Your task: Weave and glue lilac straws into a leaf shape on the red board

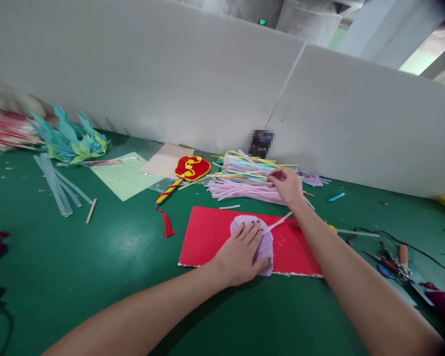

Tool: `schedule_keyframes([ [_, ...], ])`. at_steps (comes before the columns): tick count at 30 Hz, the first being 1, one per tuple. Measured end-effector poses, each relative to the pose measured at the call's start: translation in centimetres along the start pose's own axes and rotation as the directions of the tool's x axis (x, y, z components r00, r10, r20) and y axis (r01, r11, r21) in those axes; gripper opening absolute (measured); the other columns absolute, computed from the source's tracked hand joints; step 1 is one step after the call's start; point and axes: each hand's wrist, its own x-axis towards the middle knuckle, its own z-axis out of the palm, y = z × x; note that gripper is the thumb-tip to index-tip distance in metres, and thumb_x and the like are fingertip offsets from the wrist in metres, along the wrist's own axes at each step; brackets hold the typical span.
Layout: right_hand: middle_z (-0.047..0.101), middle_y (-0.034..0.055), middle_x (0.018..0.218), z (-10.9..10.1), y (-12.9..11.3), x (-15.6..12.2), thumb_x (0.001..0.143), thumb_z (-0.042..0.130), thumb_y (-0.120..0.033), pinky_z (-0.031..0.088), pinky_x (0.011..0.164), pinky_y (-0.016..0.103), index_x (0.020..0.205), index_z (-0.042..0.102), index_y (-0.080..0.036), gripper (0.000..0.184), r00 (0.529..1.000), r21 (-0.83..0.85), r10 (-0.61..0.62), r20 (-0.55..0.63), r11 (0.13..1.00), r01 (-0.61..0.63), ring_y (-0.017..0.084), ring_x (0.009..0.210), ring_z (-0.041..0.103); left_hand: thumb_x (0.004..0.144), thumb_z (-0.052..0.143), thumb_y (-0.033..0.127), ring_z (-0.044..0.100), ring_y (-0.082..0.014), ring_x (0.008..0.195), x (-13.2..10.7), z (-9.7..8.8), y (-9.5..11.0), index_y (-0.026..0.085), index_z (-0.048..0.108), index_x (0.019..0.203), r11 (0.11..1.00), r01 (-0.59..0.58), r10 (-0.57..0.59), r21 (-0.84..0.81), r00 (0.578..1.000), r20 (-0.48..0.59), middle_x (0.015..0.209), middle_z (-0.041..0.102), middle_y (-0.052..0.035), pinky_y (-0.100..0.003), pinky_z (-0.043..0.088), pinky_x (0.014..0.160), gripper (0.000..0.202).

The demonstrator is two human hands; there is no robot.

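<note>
My left hand (244, 252) lies flat with fingers spread on a lilac fan-shaped piece made of fuzzy sticks (269, 242), which rests on a red sheet (207, 232) on the green table. My right hand (287, 185) reaches further back into a heap of lilac and pastel fuzzy sticks (244, 180); its fingertips are pinched together on a stick in the heap. One loose lilac stick (278, 223) pokes out from the fan towards my right wrist.
A red and yellow fan ornament with a tassel (187, 173) lies left of the heap. Further left are clear glue sticks (57, 185), a pale green sheet (124, 175) and teal leaf shapes (72, 136). Scissors and tools (391, 259) lie at right. White boards wall the back.
</note>
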Motion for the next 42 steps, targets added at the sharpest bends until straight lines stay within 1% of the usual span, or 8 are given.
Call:
schedule_keyframes([
  [4, 0.066, 0.0039, 0.086, -1.0, -3.3, -0.2, 0.078, 0.062, -0.032, 0.057, 0.066, 0.034, 0.082, 0.058, -0.019, 0.015, 0.968, 0.119, -0.125, -0.218, 0.981, 0.154, 0.019, 0.08, 0.066, 0.095, 0.019, 0.055, 0.011, -0.0232, 0.144, -0.1, -0.2, 0.0, 0.007, 0.024, 0.146, 0.999, -0.001, 0.001, -0.033, 1.0, -0.006, 0.154, 0.02, -0.0142, -0.04, 0.009, 0.117, 0.071],
  [7, 0.065, 0.0058, 0.106, -1.4, -6.3, -1.3, 0.082, 0.062, -0.026, 0.058, 0.067, 0.034, 0.086, 0.059, -0.021, 0.008, 0.92, 0.125, -0.281, -0.274, 0.938, 0.324, 0.019, 0.089, 0.067, 0.095, 0.023, 0.055, 0.012, -0.0249, 0.144, -0.1, -0.4, 0.1, 0.007, 0.026, 0.145, 0.998, 0.018, -0.018, -0.064, 1.0, 0.003, 0.154, 0.02, -0.0142, -0.041, 0.01, 0.117, 0.07],
  [10, 0.066, 0.0044, 0.109, -1.9, -8.4, -3.1, 0.086, 0.059, -0.022, 0.057, 0.074, 0.034, 0.089, 0.06, -0.022, 0.004, 0.865, -0.02, -0.436, -0.248, 0.895, 0.446, 0.019, 0.101, 0.064, 0.095, 0.029, 0.051, 0.015, -0.0249, 0.143, 0.1, -0.8, 0.3, 0.011, 0.03, 0.144, 0.993, 0.051, -0.053, -0.108, 0.999, -0.011, 0.154, 0.024, -0.0122, -0.042, 0.013, 0.117, 0.063],
  [15, 0.071, 0.002, 0.095, -3.7, -8.5, -7.0, 0.084, 0.061, -0.011, 0.053, 0.075, 0.032, 0.09, 0.061, -0.023, 0.014, 0.765, -0.355, -0.635, -0.111, 0.744, 0.566, 0.016, 0.088, 0.065, 0.092, 0.041, 0.027, 0.025, -0.0211, 0.14, 0.5, -1.3, 0.1, 0.017, 0.039, 0.138, 0.976, 0.168, -0.187, -0.138, 0.973, -0.136, 0.15, 0.035, -0.0083, -0.044, 0.014, 0.117, 0.047],
  [19, 0.071, 0.0017, 0.081, -5.7, -7.1, -10.4, 0.082, 0.065, -0.014, 0.049, 0.069, 0.03, 0.087, 0.064, -0.021, 0.009, 0.812, -0.572, -0.578, -0.08, 0.694, 0.437, 0.016, 0.074, 0.06, 0.085, 0.051, 0.032, 0.024, -0.0248, 0.141, 0.8, -1.1, -0.6, 0.015, 0.038, 0.137, 0.947, 0.301, -0.318, -0.117, 0.932, -0.174, 0.151, 0.031, -0.0131, -0.051, 0.013, 0.116, 0.056],
  [24, 0.068, 0.0024, 0.074, -7.0, -4.7, -14.1, 0.084, 0.063, -0.02, 0.046, 0.071, 0.031, 0.082, 0.063, -0.02, 0.002, 0.883, -0.601, -0.47, 0.015, 0.701, 0.383, 0.017, 0.071, 0.056, 0.081, 0.058, 0.036, 0.026, -0.0259, 0.14, 0.9, -1.0, -0.8, 0.017, 0.037, 0.137, 0.941, 0.314, -0.331, -0.122, 0.931, -0.152, 0.147, 0.038, -0.0128, -0.052, 0.01, 0.115, 0.063],
  [32, 0.067, 0.0071, 0.093, -4.5, -1.3, -18.5, 0.09, 0.053, -0.03, 0.042, 0.083, 0.039, 0.086, 0.058, -0.02, 0.012, 0.98, -0.562, -0.19, 0.058, 0.805, 0.189, 0.022, 0.088, 0.06, 0.081, 0.056, 0.028, 0.036, -0.0253, 0.134, 0.9, -1.4, -0.8, 0.017, 0.046, 0.128, 0.923, 0.306, -0.354, -0.232, 0.913, -0.201, 0.137, 0.05, -0.0119, -0.053, 0.011, 0.114, 0.049],
  [42, 0.067, 0.006, 0.088, -2.6, -2.0, -19.6, 0.093, 0.048, -0.031, 0.04, 0.079, 0.036, 0.088, 0.06, -0.02, 0.018, 0.998, -0.472, -0.004, 0.063, 0.881, 0.034, 0.023, 0.086, 0.057, 0.077, 0.039, 0.0, 0.054, -0.0201, 0.114, 1.0, -1.1, -1.6, 0.018, 0.056, 0.112, 0.833, 0.274, -0.456, -0.481, 0.832, -0.315, 0.115, 0.063, -0.0072, -0.045, 0.033, 0.107, 0.044],
])
